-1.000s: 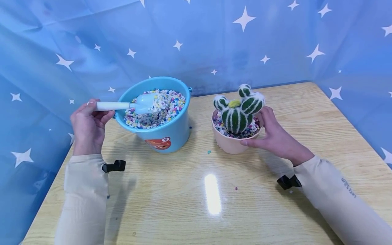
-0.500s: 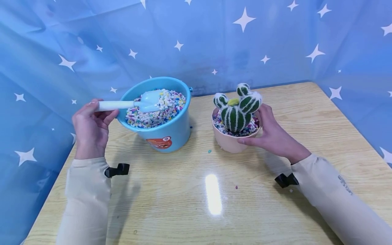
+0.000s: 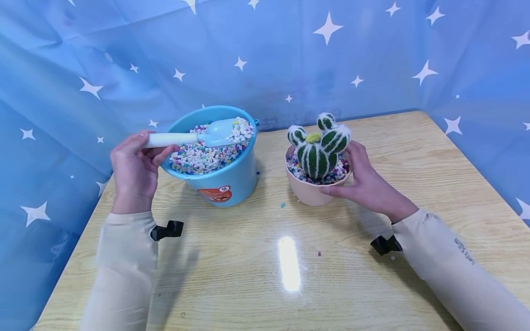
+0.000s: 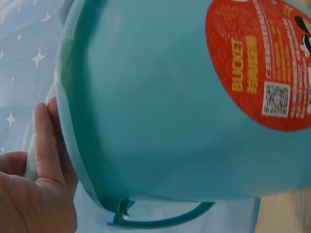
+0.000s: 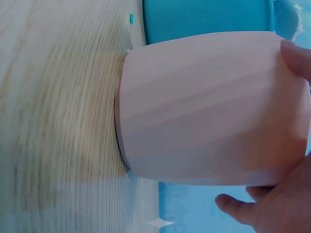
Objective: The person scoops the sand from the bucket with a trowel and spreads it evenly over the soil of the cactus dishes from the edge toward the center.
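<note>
My left hand (image 3: 136, 170) grips the white handle of a small shovel (image 3: 171, 139) whose pale blue blade carries a heap of white and coloured pebbles (image 3: 241, 130). The blade is over the blue bucket (image 3: 236, 179), near its right rim, and the bucket is filled with multicoloured pebbles (image 3: 203, 158). My right hand (image 3: 364, 184) holds the pink flowerpot (image 3: 308, 194) by its right side, thumb at the front rim. In the pot a green cactus (image 3: 316, 158) with white fuzz stands upright among pebbles. The left wrist view shows the bucket's wall (image 4: 146, 97) covering the blade.
The wooden table (image 3: 232, 276) bears a few stray pebbles, including a teal one (image 3: 283, 205) between bucket and pot. A blue curtain (image 3: 273, 55) with white stars hangs behind and to the sides. In the left wrist view the bucket's handle (image 4: 170, 223) hangs down.
My left hand has moved right with the loaded shovel, bringing the blade from the bucket's middle close to its right rim. The right hand and pot shifted slightly, the cactus leaning a little left.
</note>
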`<state>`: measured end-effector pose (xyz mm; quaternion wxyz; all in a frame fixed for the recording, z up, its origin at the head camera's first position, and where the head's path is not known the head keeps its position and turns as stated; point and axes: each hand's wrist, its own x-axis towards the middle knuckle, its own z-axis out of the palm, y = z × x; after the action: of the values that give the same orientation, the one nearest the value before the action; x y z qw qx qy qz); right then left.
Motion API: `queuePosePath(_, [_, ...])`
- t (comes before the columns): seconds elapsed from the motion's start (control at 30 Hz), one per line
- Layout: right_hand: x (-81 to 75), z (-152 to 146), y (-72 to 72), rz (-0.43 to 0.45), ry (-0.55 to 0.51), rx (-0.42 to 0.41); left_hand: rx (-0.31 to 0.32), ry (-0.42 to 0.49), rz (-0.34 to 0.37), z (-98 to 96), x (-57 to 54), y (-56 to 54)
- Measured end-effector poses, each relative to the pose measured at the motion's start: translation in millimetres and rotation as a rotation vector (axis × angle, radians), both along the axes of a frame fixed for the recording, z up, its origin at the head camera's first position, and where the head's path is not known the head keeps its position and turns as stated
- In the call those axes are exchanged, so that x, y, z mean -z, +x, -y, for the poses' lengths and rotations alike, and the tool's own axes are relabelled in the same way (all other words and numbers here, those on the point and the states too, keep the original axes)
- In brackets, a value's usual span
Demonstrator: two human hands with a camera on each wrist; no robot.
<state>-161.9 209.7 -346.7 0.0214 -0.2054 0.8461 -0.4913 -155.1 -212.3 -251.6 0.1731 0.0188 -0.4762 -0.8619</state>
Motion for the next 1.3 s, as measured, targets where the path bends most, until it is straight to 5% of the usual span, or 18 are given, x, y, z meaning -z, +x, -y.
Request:
queuePosePath(0.7, [-1.5, -0.9, -0.4, 0.005, 0.021, -0.008, 0.098, -0.125, -0.020, -24.7, -4.4, 0.0])
queuePosePath(1.3, [-2.7, 2.9, 1.1, 0.012, 0.036, 0.013, 0.154, -0.244, 0.042, -45.6, -9.4, -9.4])
